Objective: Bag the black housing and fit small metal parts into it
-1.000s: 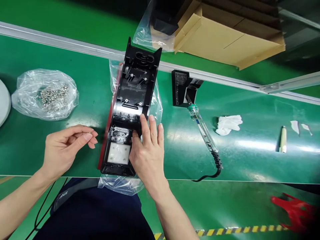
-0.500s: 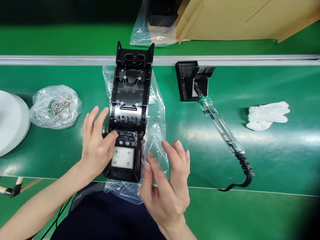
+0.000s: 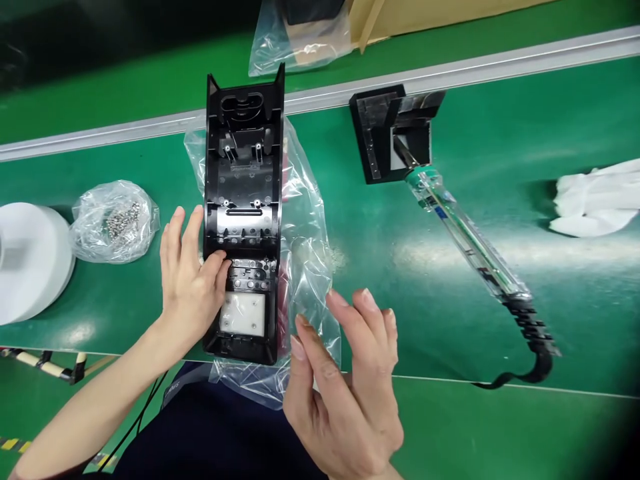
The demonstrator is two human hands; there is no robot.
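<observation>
A long black plastic housing lies open side up on a clear plastic bag on the green belt. My left hand rests against its left side, fingers spread, thumb pressed on the metal contact area above a white square pad. My right hand hovers to the right of the housing's near end, over the bag, fingers apart and loosely curled, with nothing visible in it.
A clear bag of small metal screws lies left of the housing, beside a white round object. A soldering iron rests in a black stand at the right. White gloves lie far right. A cardboard box stands behind the rail.
My left hand moved from the left, where it pinched something small, onto the housing. My right hand lifted off the housing and drew back right. The view shifted.
</observation>
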